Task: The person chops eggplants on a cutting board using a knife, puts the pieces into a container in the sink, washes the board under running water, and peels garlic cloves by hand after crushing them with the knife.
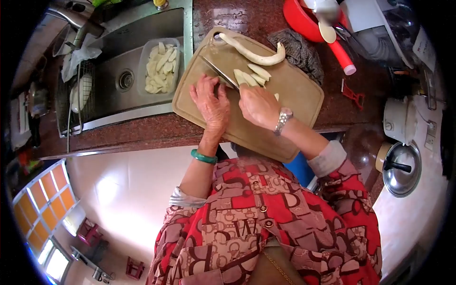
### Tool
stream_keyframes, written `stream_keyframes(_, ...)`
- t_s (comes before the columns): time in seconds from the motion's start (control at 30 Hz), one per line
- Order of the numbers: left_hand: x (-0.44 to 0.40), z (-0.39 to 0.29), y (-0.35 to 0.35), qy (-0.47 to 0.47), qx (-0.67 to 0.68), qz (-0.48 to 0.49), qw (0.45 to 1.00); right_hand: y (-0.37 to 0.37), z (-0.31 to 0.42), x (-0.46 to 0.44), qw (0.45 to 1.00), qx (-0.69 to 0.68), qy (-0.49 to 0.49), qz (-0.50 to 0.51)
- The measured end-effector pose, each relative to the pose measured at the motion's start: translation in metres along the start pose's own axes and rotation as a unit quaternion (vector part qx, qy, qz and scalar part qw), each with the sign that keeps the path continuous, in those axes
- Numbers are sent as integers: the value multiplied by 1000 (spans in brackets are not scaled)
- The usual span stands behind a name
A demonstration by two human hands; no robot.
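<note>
My right hand [259, 107] is wrapped round the handle of a kitchen knife [219, 72], whose blade points away to the left over the tan cutting board [266, 137]. Just left of the blade, my left hand [211, 99] rests over the board with its fingers apart; whatever lies under the fingertips is hidden. Several pale cut pieces [259, 72] lie beyond the knife. Behind them curves a long, peeled, whitish vegetable [256, 56], whose kind I cannot tell. A plastic container [142, 71] in the sink holds many pale slices [161, 69].
The steel sink [107, 102] lies left of the board, with a faucet [78, 19] and a wire rack [80, 102]. A dark cloth [299, 54] touches the board's far right. Beyond are a red-handled pan [304, 23], a red peeler [352, 96] and a pot lid [403, 183].
</note>
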State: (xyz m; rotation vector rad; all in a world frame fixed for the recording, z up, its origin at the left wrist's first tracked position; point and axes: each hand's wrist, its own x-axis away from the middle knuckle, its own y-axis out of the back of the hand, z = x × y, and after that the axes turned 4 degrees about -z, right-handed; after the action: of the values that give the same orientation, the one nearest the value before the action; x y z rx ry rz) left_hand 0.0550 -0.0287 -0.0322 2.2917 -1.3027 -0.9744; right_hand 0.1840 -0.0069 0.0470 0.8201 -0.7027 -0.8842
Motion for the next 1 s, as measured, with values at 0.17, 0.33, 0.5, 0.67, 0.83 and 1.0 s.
stream_keyframes(0.17, 1, 1, 0, 2, 8, -18, 1000, 34, 0, 13, 999, -4, -19, 47)
stream_keyframes(0.33, -3, -4, 4, 33, 35, -1, 999, 41, -3, 39, 997, 14, -11, 69)
stream_keyframes(0.5, -1, 0, 2, 14, 31, -24, 999, 38, 7, 35, 996, 31, -30, 78)
stream_keyframes(0.67, 1, 3, -1, -3, 31, -38, 999, 12, 7, 10, 998, 4, -44, 38)
stream_keyframes(0.83, -1, 4, -2, -8, 42, -44, 998, 18, -3, 2, 1000, -14, -4, 13)
stream_keyframes(1.0, 0, 1, 0, 3, 46, -42, 998, 41, 3, 32, 998, -17, -3, 62)
